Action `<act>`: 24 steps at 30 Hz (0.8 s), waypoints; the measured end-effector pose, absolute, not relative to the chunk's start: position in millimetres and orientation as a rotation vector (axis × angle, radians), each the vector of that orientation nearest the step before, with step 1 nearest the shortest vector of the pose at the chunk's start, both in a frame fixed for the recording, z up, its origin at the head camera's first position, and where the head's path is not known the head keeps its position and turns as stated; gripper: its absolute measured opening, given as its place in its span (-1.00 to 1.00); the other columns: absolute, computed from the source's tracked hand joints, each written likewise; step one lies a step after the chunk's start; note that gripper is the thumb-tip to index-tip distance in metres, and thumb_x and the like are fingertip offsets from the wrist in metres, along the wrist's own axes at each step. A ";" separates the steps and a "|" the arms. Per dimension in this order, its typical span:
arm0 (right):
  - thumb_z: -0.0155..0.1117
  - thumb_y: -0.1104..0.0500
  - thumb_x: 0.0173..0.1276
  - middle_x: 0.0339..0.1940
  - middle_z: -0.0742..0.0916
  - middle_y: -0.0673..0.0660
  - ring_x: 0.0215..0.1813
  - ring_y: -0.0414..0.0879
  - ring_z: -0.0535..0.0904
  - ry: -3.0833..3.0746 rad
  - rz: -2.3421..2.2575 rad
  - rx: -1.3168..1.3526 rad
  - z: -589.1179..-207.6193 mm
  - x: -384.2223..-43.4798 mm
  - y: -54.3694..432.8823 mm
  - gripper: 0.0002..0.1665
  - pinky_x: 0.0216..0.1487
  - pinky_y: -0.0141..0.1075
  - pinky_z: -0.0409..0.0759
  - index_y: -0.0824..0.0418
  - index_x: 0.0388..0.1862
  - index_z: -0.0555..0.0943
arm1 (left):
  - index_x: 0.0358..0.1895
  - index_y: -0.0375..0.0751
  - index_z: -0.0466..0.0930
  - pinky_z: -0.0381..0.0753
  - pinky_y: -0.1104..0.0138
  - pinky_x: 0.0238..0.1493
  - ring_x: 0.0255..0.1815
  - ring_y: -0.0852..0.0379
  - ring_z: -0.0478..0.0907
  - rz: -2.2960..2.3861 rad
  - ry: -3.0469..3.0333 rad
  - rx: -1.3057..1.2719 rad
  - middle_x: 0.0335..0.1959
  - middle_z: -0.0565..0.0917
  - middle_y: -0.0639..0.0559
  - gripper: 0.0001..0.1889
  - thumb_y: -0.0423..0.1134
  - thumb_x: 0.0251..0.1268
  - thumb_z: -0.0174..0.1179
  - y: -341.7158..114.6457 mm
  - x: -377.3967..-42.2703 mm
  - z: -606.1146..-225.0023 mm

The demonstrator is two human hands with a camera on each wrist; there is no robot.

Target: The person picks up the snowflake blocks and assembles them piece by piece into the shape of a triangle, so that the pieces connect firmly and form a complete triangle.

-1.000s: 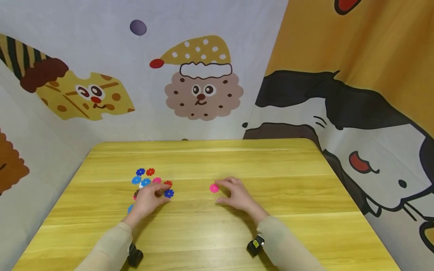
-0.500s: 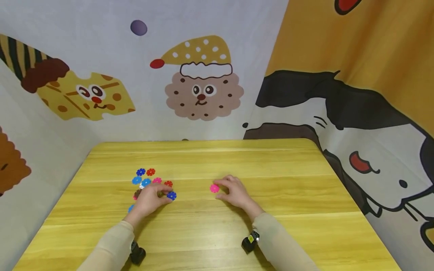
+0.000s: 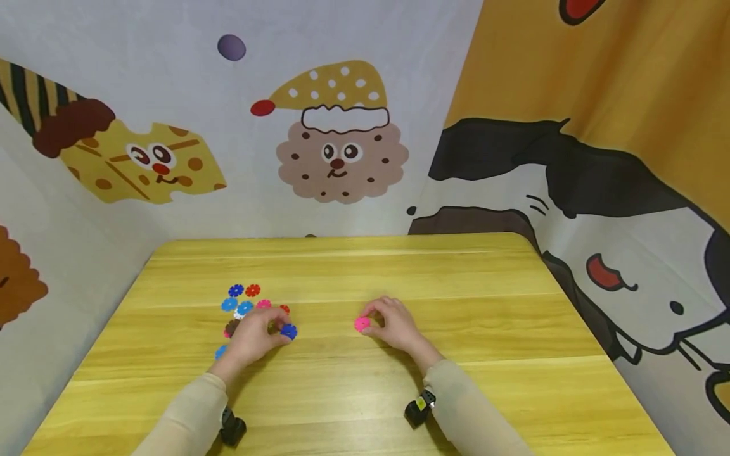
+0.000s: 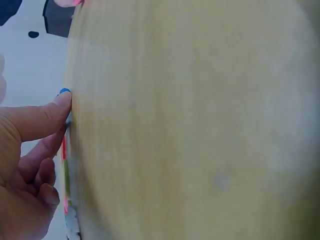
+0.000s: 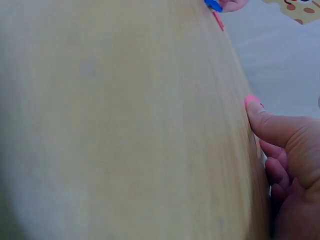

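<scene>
My left hand (image 3: 251, 334) pinches a dark blue notched plastic disc (image 3: 289, 331) between thumb and fingers, just right of a loose group of similar discs. In the left wrist view only a sliver of the blue disc (image 4: 65, 91) shows past the thumb. Across the table, my right hand (image 3: 396, 324) pinches a pink notched disc (image 3: 362, 324) by its right side. The right wrist view shows the pink disc (image 5: 253, 100) at the thumb tip, mostly hidden. Both discs are close to the tabletop.
Several discs lie at the left of the wooden table (image 3: 456, 285): blue (image 3: 236, 290), red (image 3: 253, 290), light blue (image 3: 229, 304), pink (image 3: 263, 304) and brown (image 3: 231, 327). My left hand partly covers this group. A printed curtain (image 3: 336, 38) hangs behind the table.
My left hand has taken the blue disc and shifted it slightly right and nearer. My right fingers have closed on the pink disc, which has moved slightly nearer and tilted.
</scene>
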State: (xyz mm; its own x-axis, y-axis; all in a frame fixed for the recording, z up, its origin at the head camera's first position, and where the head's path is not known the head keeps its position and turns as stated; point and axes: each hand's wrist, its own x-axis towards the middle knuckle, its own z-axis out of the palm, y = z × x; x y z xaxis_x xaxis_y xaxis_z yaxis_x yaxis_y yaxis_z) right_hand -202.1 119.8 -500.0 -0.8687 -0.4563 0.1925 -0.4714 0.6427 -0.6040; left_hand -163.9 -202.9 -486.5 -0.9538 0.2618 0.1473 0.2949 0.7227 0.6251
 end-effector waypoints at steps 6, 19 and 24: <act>0.48 0.30 0.21 -0.36 0.65 -0.04 -0.31 -0.17 0.51 -2.707 1.340 0.784 -505.2 -198.1 124.5 -0.72 -0.24 -0.30 0.53 0.12 -0.16 0.60 | -0.13 -0.11 0.69 0.62 0.21 -0.24 -0.32 0.18 0.59 -1.151 -2.891 -0.439 -0.36 0.68 0.15 -0.73 -0.34 0.08 0.49 -195.8 -159.8 -480.2; 0.42 0.32 0.26 -0.37 0.71 0.05 -0.31 -0.13 0.58 -2.489 1.775 0.496 -497.0 -171.9 117.6 -0.84 -0.26 -0.35 0.58 0.20 -0.21 0.64 | -0.04 -0.26 0.70 0.61 0.35 -0.31 -0.33 0.08 0.56 -1.808 -2.658 -0.404 -0.37 0.65 0.02 -0.72 -0.30 0.19 0.42 -143.7 -151.6 -449.9; 0.39 0.39 0.25 -0.37 0.73 0.15 -0.34 -0.13 0.61 -2.368 1.805 0.499 -483.7 -165.1 109.9 -0.92 -0.28 -0.38 0.61 0.32 -0.30 0.64 | -0.06 -0.29 0.69 0.61 0.36 -0.30 -0.33 0.07 0.58 -1.877 -2.613 -0.395 -0.37 0.68 0.02 -0.73 -0.31 0.18 0.43 -122.8 -153.9 -447.9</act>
